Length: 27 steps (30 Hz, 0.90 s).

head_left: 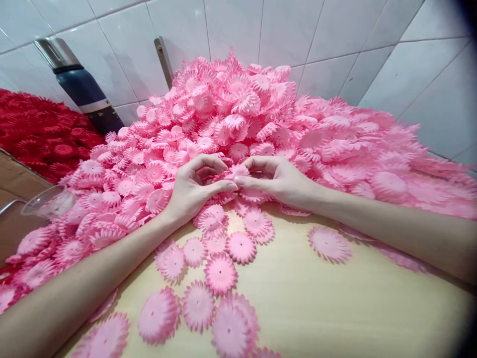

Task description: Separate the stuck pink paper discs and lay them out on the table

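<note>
Both hands meet at the front of a large heap of pink petal discs (238, 99). My left hand (197, 186) has its thumb and fingers closed on the left side of a pink petal piece (237, 172). From the right, my right hand (278, 180) pinches the same piece, the two thumb tips almost touching. The fingertips are partly hidden behind the piece. Below the hands, loose pink discs with small centre holes, such as one bright disc (220, 273), lie on the pale tabletop (316, 303).
A dark blue bottle (85, 89) with a metal cap leans at the back left, beside a red petal heap (40, 134). A clear plastic cup (50, 201) and a cardboard box (18, 179) are at the left. White tiled wall (283, 30) stands behind.
</note>
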Motion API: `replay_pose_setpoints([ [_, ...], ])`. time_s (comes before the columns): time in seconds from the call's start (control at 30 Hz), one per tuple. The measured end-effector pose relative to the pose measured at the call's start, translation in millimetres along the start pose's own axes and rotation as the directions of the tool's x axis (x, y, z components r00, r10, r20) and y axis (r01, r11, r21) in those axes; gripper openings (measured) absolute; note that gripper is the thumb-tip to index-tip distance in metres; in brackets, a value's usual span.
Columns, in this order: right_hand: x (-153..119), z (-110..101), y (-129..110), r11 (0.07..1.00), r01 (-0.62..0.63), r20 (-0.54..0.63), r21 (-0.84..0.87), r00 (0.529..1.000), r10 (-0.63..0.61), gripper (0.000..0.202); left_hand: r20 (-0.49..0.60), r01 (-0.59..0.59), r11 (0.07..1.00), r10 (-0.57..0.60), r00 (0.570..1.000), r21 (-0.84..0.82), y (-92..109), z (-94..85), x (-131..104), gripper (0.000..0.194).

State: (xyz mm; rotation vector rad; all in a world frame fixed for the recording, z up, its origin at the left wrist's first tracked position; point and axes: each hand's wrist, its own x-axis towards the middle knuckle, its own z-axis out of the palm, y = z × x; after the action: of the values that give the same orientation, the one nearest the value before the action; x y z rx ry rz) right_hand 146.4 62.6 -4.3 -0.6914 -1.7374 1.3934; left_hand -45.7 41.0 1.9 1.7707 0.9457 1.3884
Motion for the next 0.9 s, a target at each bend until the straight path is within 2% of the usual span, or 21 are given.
replay_pose_setpoints([
  [0.13, -1.1, -0.7, -3.0, 0.996, -0.055, -0.023, 0.071, 0.998, 0.057, 0.018, -0.099, -0.007, 0.999, 0.011, 0.995, 0.04, 0.2, 0.5, 1.8, 0.016],
  [0.2, -2.6, -1.0, -6.2, 1.0, -0.017, 0.039, -0.004, 0.999, 0.017, 0.015, -0.145, -0.037, 0.997, 0.046, 0.988, 0.062, 0.0, 1.1, 3.0, 0.012],
  [0.3, -5.3, 0.1, -11.0, 0.975, 0.109, 0.183, -0.194, 0.98, -0.073, 0.014, -0.183, -0.05, 0.996, 0.063, 0.981, 0.071, -0.5, 2.1, 3.9, 0.01],
  [0.37, -6.4, 1.8, -12.9, 0.955, 0.147, 0.223, -0.257, 0.971, -0.089, 0.014, -0.202, -0.052, 0.996, 0.067, 0.977, 0.078, -0.8, 2.6, 3.8, 0.011],
  [0.5, -6.6, 5.6, -12.6, 0.971, 0.114, 0.128, -0.211, 0.988, -0.089, 0.016, -0.199, -0.088, 0.992, 0.105, 0.974, 0.092, 0.9, 2.7, 2.5, 0.013],
  [0.73, -6.5, 8.6, -9.3, 0.968, 0.086, 0.07, -0.235, 0.995, -0.071, 0.021, -0.049, -0.026, 0.993, 0.032, 0.998, 0.116, 8.3, 2.4, -1.8, 0.021],
  [0.9, -5.6, 8.1, -10.4, 0.988, 0.062, 0.003, -0.14, 0.998, -0.063, 0.024, -0.018, 0.003, 0.998, -0.002, 1.0, 0.058, 4.1, 0.5, -2.3, 0.036],
])
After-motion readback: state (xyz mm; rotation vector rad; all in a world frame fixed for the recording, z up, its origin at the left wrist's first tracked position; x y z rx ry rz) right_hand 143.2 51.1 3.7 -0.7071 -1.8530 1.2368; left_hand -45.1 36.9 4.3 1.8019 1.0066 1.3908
